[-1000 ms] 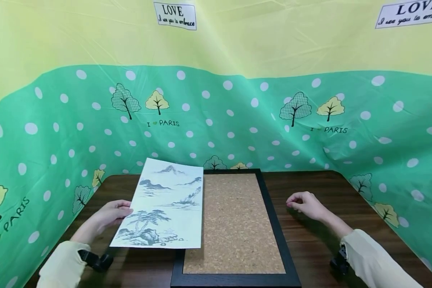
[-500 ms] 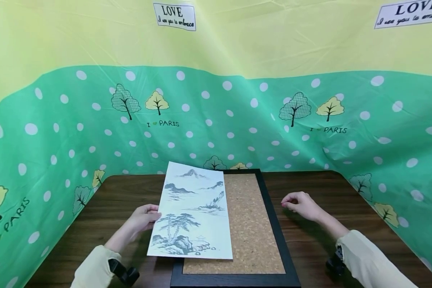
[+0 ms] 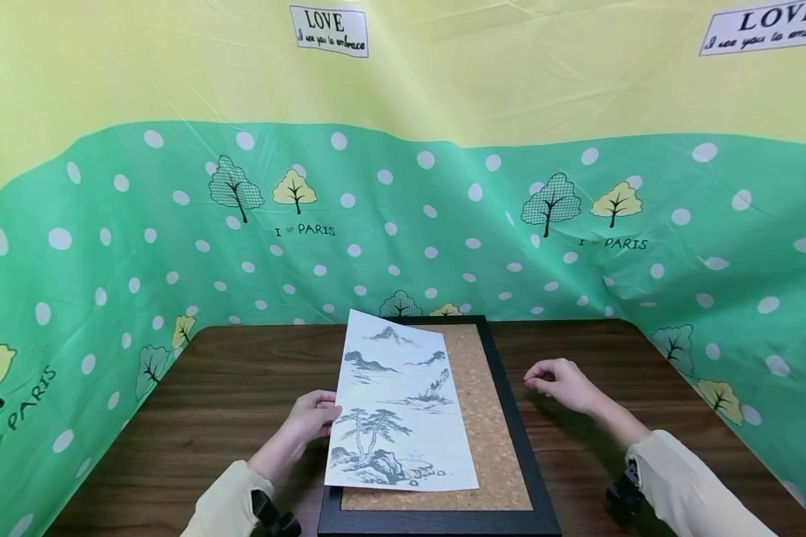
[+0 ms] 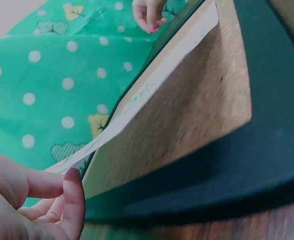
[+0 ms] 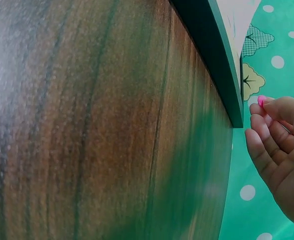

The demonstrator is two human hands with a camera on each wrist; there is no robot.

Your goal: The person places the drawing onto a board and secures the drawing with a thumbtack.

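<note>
My left hand (image 3: 312, 418) pinches the left edge of a white sheet of paper (image 3: 403, 388) printed with a grey-blue landscape of mountains and trees. The sheet is over the left part of a black-framed corkboard (image 3: 500, 447), raised at a slant above the cork in the left wrist view. To the right of the board, my right hand (image 3: 564, 382) is above the table, thumb and forefinger pinching a small pink pushpin (image 5: 261, 101). Most of the pin is hidden by the fingertips.
The board lies on a dark wooden table (image 3: 242, 358). A green and yellow patterned cloth (image 3: 430, 201) hangs behind and along both sides of the table. A black camera (image 3: 625, 494) is strapped to the right wrist, another (image 3: 275, 514) to the left.
My left hand has carried the sheet rightward and slightly toward me, from the board's left side to over the cork. The right hand has shifted a little left, then stayed nearly still.
</note>
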